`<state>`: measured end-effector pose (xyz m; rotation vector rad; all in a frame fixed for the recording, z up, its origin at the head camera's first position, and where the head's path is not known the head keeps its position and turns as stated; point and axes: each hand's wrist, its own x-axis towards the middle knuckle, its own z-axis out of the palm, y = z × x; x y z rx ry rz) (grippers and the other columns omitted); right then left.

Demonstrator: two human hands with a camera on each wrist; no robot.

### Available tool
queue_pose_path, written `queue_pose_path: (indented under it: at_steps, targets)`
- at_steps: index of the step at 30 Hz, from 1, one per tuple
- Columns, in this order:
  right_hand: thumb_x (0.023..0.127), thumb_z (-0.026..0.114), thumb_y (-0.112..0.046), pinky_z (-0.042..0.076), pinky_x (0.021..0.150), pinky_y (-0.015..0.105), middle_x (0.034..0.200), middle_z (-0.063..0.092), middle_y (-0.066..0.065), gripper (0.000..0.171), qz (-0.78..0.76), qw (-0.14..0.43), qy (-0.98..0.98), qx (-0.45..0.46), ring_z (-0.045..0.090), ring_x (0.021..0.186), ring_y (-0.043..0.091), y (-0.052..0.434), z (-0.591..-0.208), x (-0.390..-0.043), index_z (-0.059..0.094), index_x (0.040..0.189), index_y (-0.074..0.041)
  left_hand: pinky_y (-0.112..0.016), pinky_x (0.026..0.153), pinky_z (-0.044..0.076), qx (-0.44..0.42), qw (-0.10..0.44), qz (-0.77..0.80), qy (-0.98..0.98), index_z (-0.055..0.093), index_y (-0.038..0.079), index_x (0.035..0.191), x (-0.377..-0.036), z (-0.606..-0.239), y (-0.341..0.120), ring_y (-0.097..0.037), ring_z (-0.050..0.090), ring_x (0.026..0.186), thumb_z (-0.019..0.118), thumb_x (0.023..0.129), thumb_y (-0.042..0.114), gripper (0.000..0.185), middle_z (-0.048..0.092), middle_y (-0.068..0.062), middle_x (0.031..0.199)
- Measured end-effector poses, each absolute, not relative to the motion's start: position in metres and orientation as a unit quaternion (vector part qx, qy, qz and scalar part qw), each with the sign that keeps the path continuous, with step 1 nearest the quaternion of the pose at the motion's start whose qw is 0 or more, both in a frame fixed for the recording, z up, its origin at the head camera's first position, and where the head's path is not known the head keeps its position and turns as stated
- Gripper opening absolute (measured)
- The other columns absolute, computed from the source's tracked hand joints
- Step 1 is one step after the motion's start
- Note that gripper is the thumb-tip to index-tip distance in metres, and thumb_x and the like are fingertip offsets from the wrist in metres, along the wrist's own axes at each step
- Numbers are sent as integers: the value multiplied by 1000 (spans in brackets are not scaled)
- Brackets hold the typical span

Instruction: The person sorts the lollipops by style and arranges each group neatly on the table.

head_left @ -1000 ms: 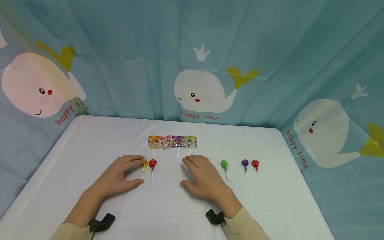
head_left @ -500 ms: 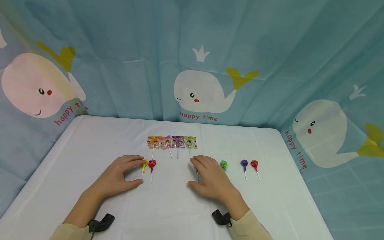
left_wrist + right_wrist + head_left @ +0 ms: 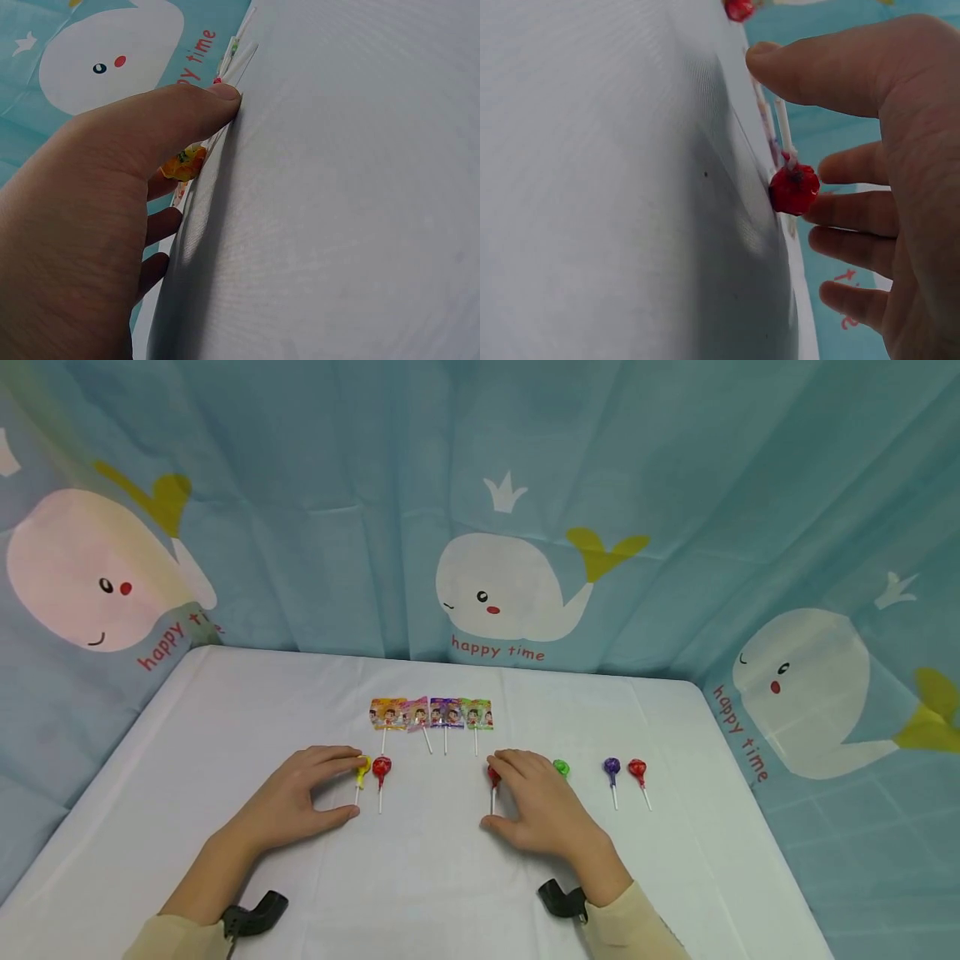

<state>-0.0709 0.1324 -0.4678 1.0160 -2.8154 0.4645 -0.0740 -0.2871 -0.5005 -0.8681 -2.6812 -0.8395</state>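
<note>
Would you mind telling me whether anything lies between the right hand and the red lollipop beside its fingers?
Nothing visible does. The right hand lies flat on the white table, and the red lollipop sits right at its fingers, with no object between them.

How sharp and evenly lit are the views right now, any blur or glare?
Head view: even, soft light, no glare; the lollipops by the left hand and right hand are sharp, the edges bow from lens distortion. Left wrist view: the hand fills the frame, the yellow lollipop is soft, with shadow under the palm. Right wrist view: the red lollipop is slightly blurred, and the white tablecloth is shaded near it.
</note>
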Motion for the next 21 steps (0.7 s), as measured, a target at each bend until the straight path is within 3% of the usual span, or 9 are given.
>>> queue_pose_path:
  at_steps: [21]
  targets:
    - [90,85,-53,40,123,49,147,67,5,76,133,39,-935,325,61,136,26,135,-467,-73,64,149,-9,-56,108,46,-293,97,-289,-906,73,24,144,-75,-502,-288,-25,60,135,99,80,34,70,66,3,147]
